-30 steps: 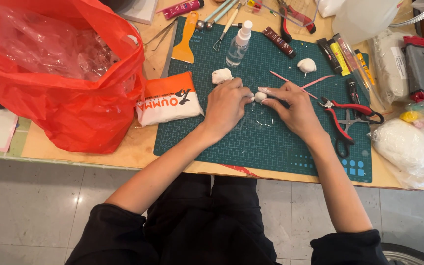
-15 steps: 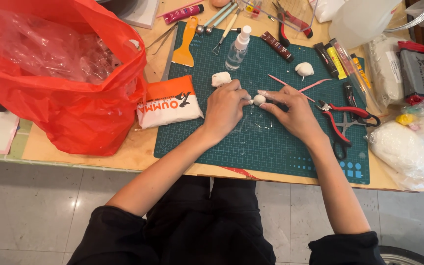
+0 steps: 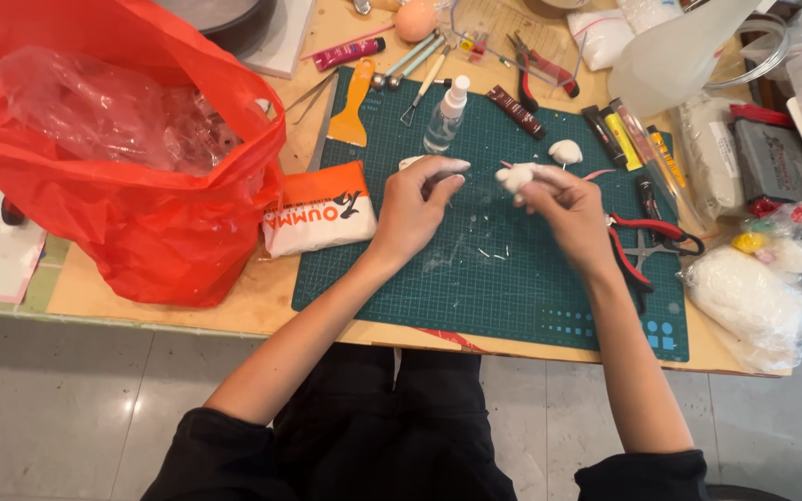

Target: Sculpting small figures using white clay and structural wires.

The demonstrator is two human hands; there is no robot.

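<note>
- Both hands are over the green cutting mat [image 3: 512,278], near its upper middle, close together but not touching.
- Right hand [image 3: 563,209]: fingers curled in, tips pinched on a small white clay lump [image 3: 517,176]. The lump sticks out to the left of the fingertips and is held just clear of the mat.
- A thin pink stick [image 3: 596,173] shows beside the right hand; whether that hand grips it cannot be told, as the fingers cover it.
- Left hand [image 3: 415,204]: half closed and loosely cupped, with the index finger stretched toward the right hand. It seems to hold nothing, though the palm faces down, so this is not certain.
- A bit of white [image 3: 409,161] shows at the left hand's upper edge, touching or just under the fingers.
- Second white clay piece [image 3: 565,150] lies on the mat just above the right hand, apart from it.
- Small spray bottle [image 3: 445,116] stands upright on the mat above the left hand.
- Orange scraper [image 3: 352,107] lies at the mat's top left corner.
- Orange and white packet [image 3: 319,209] lies on the desk [image 3: 187,311], touching the mat's left edge.
- Large red plastic bag [image 3: 113,167] fills the left of the desk.
- Red-handled pliers [image 3: 652,237] lie on the mat to the right of the right hand.
</note>
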